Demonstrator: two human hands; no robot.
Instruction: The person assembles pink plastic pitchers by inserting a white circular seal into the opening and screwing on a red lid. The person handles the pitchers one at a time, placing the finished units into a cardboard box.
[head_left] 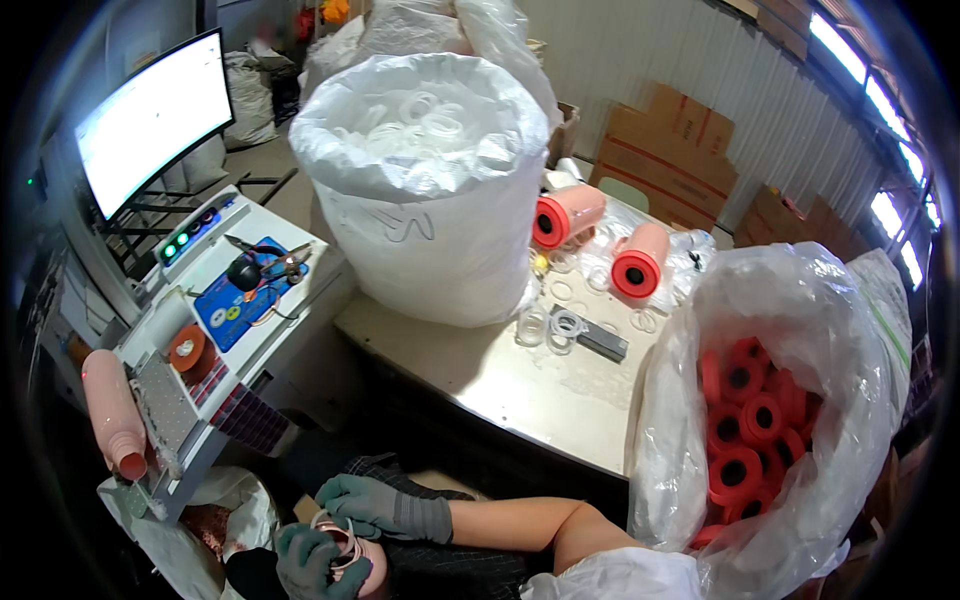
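Low in the head view, a pink bottle (376,575) rests against my lap, its open top facing up. A pale ring (347,545) lies at its mouth. My left hand (308,562), in a grey-green glove, wraps over the near-left side of the mouth. From the right, my right hand (372,506), gloved alike, reaches across with its fingers closed at the far edge of the ring. Part of the bottle is hidden by both gloves and the lower picture edge.
Ahead on the table (470,385) stands a tall white sack (420,220) of clear rings. Two pink bottles with red lids (640,262) lie beside loose rings and a grey block (600,340). A plastic bag (670,430) holds red lids; a pink bottle (112,405) lies left.
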